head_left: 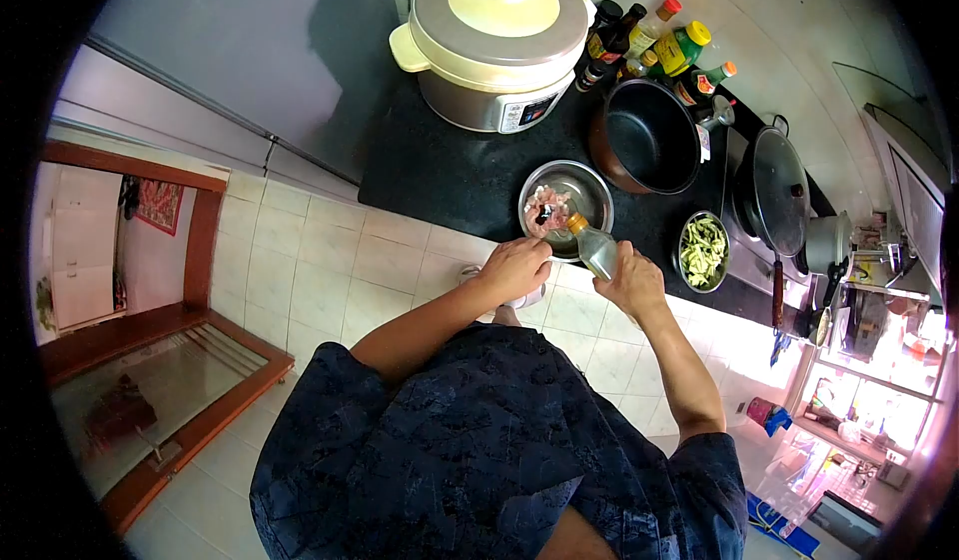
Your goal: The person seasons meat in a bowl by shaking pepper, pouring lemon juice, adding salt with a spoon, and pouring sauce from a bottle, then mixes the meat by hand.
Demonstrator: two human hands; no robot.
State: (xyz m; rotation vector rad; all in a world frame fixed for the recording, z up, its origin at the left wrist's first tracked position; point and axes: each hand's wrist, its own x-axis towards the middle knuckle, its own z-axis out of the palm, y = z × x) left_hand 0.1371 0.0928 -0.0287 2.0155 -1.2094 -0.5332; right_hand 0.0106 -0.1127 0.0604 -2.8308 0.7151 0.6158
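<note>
My right hand (635, 278) is closed around a clear glass bottle (597, 250) with an orange top. It is tilted, its orange end over the rim of a round metal bowl (604, 200). Inside the bowl lies pink chopped meat (546, 210) with a dark spot on it, at the left side. Close to the bowl's near-left rim is my left hand (516, 268), its fingers curled together. Whether it touches the rim or holds something small cannot be made out. Right of the bottle stands a metal bowl of sliced green vegetables (704, 252).
Behind the bowl on the black counter (450, 175) are a large electric cooker (479, 70) and a deep dark pot (654, 135). Several sauce bottles (682, 48) line the wall. A lidded pan (779, 195) sits on the stove at right, its handle pointing toward me.
</note>
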